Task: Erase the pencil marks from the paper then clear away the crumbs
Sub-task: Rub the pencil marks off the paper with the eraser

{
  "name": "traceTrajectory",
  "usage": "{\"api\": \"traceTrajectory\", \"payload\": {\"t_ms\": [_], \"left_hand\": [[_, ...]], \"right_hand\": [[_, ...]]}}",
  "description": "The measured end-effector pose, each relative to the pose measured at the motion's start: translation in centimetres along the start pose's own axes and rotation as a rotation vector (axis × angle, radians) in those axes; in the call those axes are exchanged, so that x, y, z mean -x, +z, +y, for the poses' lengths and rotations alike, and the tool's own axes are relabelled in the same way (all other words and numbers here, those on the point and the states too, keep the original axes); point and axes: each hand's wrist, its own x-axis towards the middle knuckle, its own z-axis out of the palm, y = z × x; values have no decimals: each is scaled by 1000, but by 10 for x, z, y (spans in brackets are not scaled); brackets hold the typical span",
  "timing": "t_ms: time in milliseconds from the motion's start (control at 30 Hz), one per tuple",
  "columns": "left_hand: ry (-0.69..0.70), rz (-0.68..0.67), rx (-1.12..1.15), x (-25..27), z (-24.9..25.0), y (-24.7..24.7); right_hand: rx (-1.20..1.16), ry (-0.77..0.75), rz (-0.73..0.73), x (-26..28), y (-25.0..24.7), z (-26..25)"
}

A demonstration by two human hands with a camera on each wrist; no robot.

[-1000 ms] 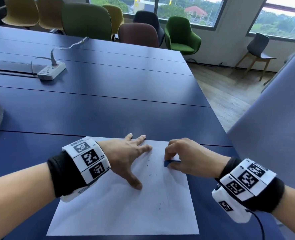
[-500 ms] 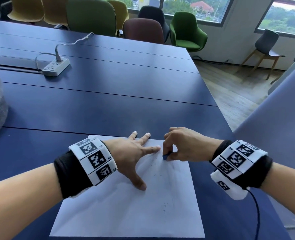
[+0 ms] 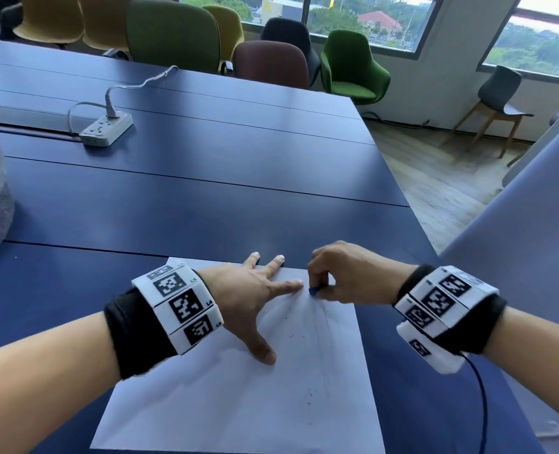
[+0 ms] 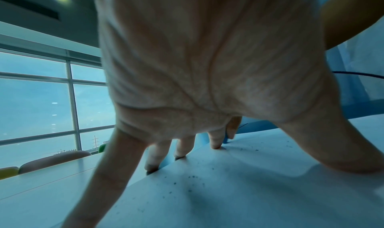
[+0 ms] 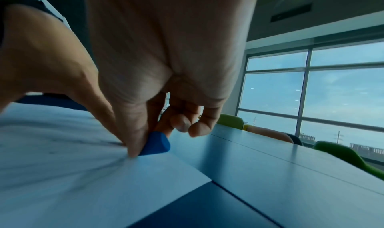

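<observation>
While rubbing goes on, task judged roughly midway. Left hand [image 3: 245, 290] spread flat, fingers straight, pinning the paper [image 3: 239, 404] near its far edge; holds nothing. Right hand [image 3: 343, 273] curled, thumb and fingers pinching a blue eraser [image 3: 313, 291] pressed onto the paper's far right corner. Faint pencil streaks [image 3: 320, 326] left toward the paper's right side, running from the eraser toward the near edge; erasing judged unfinished. Dark crumbs [image 3: 309, 396] scattered across the paper's middle; none cleared yet. Paper flat on the blue tabletop [image 3: 206, 208], long axis running from the near edge away toward the chairs, slightly skewed. Eraser only partly in view; long axis hard to tell.
</observation>
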Motion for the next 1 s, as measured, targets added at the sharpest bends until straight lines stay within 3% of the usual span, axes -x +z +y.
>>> {"api": "traceTrajectory", "payload": {"t_ms": [100, 233, 400, 533, 700, 867, 1000], "left_hand": [[-1, -14, 7, -1, 0, -2], [-3, -13, -6, -3, -1, -1], [-7, -23, 1, -1, -1, -1], [-4, -23, 0, -2, -1, -2], [-8, -31, -10, -2, 0, -2], [-5, -29, -18, -3, 0, -1], [-13, -32, -18, -3, 0, -1]], "right_hand": [[-99, -23, -141, 9, 1, -6], [-72, 73, -36, 4, -2, 4], [-93, 24, -105, 14, 6, -8], [-92, 95, -3, 10, 1, 4], [-152, 21, -117, 19, 9, -8], [-125, 73, 6, 14, 5, 1], [-189, -34, -145, 25, 14, -17]]}}
